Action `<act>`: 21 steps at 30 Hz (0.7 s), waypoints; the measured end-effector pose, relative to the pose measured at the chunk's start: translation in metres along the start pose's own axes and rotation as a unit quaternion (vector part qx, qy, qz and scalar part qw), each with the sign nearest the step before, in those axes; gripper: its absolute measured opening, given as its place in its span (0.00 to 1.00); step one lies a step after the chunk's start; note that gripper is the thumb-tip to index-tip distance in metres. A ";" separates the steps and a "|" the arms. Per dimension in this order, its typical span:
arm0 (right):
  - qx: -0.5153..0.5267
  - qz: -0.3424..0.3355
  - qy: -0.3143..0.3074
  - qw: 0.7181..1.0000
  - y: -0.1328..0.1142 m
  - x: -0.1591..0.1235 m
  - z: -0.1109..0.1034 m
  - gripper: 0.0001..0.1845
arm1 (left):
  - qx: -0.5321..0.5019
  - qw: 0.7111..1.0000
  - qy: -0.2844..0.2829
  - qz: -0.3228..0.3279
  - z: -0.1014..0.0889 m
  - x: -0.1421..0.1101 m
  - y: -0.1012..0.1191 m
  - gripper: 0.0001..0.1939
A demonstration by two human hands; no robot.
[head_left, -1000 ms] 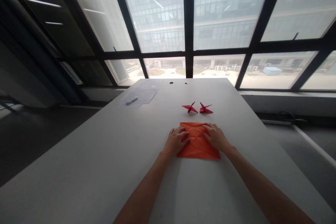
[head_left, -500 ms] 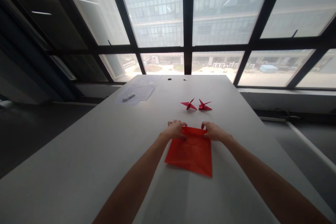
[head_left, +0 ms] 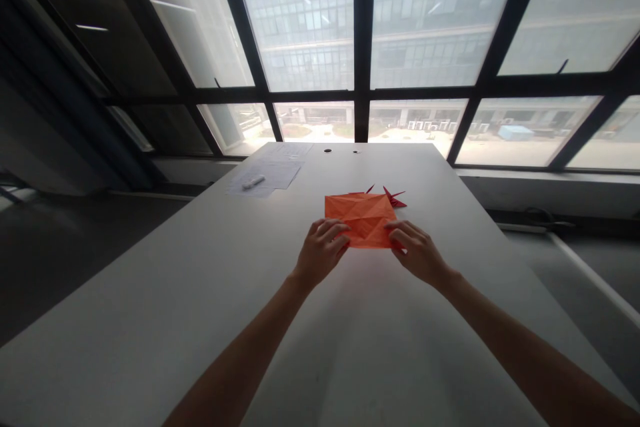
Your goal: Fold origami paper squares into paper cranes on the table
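A creased sheet of orange-red paper (head_left: 369, 217) is held up between my hands in the head view, its far edge raised. My left hand (head_left: 324, 247) pinches the paper's near left corner with fingers closed. At the near right corner, my right hand (head_left: 413, 248) grips it the same way. Just behind the sheet is a folded red paper crane (head_left: 397, 199), partly covered. Only the tips of a second red paper crane (head_left: 371, 189) stick up over the sheet's top edge; the remainder is hidden.
The white table (head_left: 210, 280) stretches away to the windows. On its far left lie printed papers (head_left: 285, 173) with a white marker-like stick (head_left: 253, 182) on top. Two small holes pierce the far end of the tabletop. A dark curtain (head_left: 60, 93) hangs at the left.
The paper has swung from lying flat toward me to standing up and away, showing a lighter orange face and covering much of the cranes. Both hands now hold its near edge.
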State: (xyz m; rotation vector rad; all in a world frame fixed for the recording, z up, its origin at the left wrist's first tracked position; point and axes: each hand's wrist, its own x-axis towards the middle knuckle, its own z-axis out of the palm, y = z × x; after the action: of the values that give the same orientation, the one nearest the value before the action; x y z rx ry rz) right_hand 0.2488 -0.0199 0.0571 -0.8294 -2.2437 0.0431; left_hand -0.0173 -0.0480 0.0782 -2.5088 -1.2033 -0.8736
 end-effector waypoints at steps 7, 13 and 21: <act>0.061 0.026 -0.193 0.979 -0.009 -0.049 0.023 0.10 | -0.133 0.979 -0.133 -0.084 0.028 -0.054 -0.005 0.13; 0.041 0.154 -0.147 0.976 0.003 -0.032 0.041 0.20 | -0.071 0.970 -0.214 -0.092 0.066 -0.029 -0.018 0.32; 0.012 0.142 -0.239 0.961 0.037 -0.007 0.076 0.34 | -0.011 0.955 -0.253 -0.153 0.096 -0.029 -0.026 0.31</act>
State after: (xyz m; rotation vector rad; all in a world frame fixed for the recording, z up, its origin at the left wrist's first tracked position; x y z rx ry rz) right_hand 0.2238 0.0213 -0.0128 -1.2256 -2.5349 0.4479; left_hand -0.0111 -0.0078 -0.0175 -2.6966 -1.7800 -0.2932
